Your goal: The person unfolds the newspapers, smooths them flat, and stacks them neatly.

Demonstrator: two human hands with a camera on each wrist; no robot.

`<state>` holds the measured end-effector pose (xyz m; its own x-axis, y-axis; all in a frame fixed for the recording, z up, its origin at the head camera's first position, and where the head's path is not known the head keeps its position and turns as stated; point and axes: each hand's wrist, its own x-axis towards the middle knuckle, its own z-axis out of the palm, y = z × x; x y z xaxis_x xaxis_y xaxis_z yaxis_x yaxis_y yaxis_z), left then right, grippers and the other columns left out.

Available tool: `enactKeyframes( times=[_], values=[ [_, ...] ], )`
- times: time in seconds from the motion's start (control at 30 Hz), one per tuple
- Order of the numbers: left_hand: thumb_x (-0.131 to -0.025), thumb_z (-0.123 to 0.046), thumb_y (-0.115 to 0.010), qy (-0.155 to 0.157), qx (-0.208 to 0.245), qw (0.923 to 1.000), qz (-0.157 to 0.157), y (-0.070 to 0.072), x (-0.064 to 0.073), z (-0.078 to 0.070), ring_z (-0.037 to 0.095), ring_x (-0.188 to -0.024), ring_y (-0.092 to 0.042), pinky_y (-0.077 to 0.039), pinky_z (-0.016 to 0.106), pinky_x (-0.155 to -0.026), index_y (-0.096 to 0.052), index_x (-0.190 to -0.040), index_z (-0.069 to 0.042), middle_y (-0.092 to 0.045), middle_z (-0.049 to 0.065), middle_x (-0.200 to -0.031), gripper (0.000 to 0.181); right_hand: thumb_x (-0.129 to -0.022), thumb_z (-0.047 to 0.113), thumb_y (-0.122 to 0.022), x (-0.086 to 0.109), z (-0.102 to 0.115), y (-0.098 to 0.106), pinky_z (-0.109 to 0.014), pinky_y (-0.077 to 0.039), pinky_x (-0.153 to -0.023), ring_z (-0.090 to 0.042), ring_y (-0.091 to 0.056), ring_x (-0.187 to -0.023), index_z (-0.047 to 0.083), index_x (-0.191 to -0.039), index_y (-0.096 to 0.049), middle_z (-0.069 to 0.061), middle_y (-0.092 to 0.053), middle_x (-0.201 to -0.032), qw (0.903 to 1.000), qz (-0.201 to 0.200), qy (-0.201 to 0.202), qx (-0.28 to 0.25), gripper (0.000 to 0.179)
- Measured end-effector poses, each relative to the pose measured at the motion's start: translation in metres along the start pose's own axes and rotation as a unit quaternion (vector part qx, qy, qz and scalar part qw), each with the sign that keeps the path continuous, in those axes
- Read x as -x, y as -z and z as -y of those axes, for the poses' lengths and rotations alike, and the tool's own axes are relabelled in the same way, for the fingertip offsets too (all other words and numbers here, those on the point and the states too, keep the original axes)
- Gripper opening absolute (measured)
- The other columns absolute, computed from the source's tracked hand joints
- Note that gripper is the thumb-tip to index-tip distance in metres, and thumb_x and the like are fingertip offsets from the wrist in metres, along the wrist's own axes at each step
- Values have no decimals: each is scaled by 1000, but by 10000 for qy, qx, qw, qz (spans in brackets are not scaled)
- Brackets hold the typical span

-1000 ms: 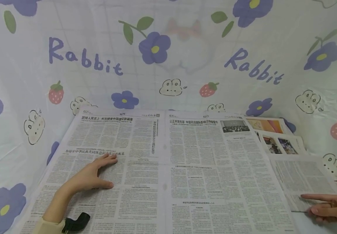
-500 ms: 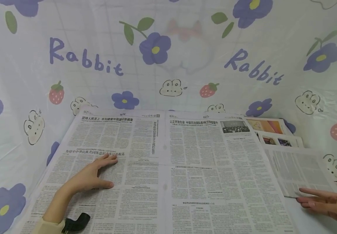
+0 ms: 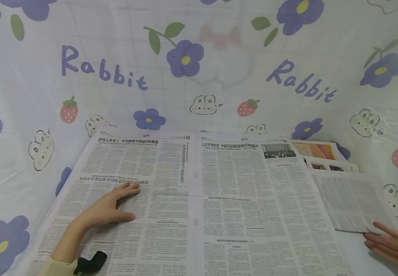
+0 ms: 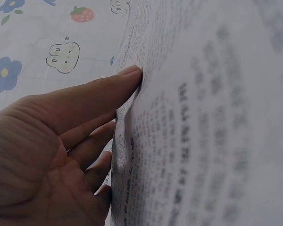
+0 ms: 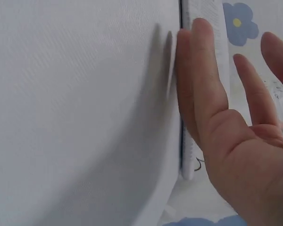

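Grey newsprint lies widest: we see the newspaper [image 3: 193, 207] opened flat under the fingers of the left hand [image 3: 104, 210], thumb spread wide from them. The folded paper [image 3: 354, 199] sits just ahead of the fingers of the right hand [image 3: 397, 249], straight and gripping nothing; pictured papers [image 3: 330, 162] peek out beyond. We judge the laying-open done; squaring up those unevenly overlapping papers seems unfinished.

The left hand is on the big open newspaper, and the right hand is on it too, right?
Not quite: the right hand isn't on the big newspaper. The head view shows it at the near edge of the smaller newspaper. The left hand is on the big one, yes.
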<state>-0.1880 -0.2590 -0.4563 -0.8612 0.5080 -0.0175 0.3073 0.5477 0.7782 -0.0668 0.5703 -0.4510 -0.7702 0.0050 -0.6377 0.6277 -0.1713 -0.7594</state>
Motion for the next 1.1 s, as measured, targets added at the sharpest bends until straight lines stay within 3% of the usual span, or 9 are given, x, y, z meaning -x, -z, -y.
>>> enactKeyframes(
  times=[0.1,0.13,0.2,0.27,0.43,0.5,0.63,0.83,1.1],
  values=[
    [-78,-36,-84,11,11,10000,-13,0,1,1,39,-145,-15,-19,65,-108,-48,-146,-6,-35,9,-155,82,-105,22,-52,-2,1,-9,-46,-44,-100,-17,-67,-96,15,-156,6,-34,-44,-137,9989,-37,233,396,77],
    [-78,-36,-84,13,12,10000,-10,0,2,1,39,-145,-15,-19,65,-108,-48,-146,-7,-36,9,-155,82,-104,22,-53,-2,1,-12,-45,-45,-100,-15,-67,-95,25,-156,-11,-40,-23,-148,9986,-143,279,424,67],
    [-78,-36,-84,16,21,10000,7,0,2,2,39,-145,-15,-19,65,-108,-49,-146,-7,-36,8,-155,81,-104,25,-55,-1,2,-20,-42,-47,-97,-10,-66,-94,27,-157,-9,-32,20,-154,9971,-273,301,649,70],
    [-78,-36,-84,16,28,10000,27,0,3,2,38,-145,-15,-19,65,-108,-48,-146,-7,-36,8,-155,81,-103,28,-54,-1,4,-28,-39,-48,-96,-6,-65,-95,20,-156,9,-21,34,-151,9945,-259,240,987,83],
    [-78,-36,-84,22,49,10000,22,0,3,2,38,-145,-14,-19,65,-108,-48,-146,-7,-36,8,-155,81,-101,28,-59,-7,10,-46,-39,-47,-96,-6,-64,-99,14,-155,13,-22,25,-156,9916,-153,215,1266,90],
    [-78,-35,-84,19,51,10000,19,0,3,1,39,-145,-14,-19,66,-108,-48,-146,-7,-36,8,-155,81,-100,24,-61,-9,11,-52,-39,-47,-97,-8,-64,-101,21,-156,4,-28,1,-158,9929,-132,343,1131,86],
    [-79,-34,-84,5,60,10000,26,0,2,0,39,-145,-14,-19,65,-108,-48,-146,-6,-36,9,-155,81,-100,13,-60,-12,9,-64,-39,-50,-94,-17,-67,-102,39,-134,-54,-2,-57,-126,9959,112,750,489,43],
    [-78,-33,-84,9,65,10000,26,0,2,-1,39,-145,-13,-18,65,-108,-48,-146,-6,-36,9,-155,81,-102,1,-51,-21,10,-91,-38,-53,-87,-18,-67,-102,28,-111,-75,7,-67,-112,9885,773,1298,-24,37],
    [-78,-33,-84,-1,72,10000,5,0,1,-2,38,-145,-13,-17,65,-108,-49,-145,-6,-36,8,-154,81,-98,1,-59,-27,14,-109,-31,-55,-81,-15,-69,-96,22,-103,-79,4,-71,-104,9912,251,1298,-69,29]
  ],
)
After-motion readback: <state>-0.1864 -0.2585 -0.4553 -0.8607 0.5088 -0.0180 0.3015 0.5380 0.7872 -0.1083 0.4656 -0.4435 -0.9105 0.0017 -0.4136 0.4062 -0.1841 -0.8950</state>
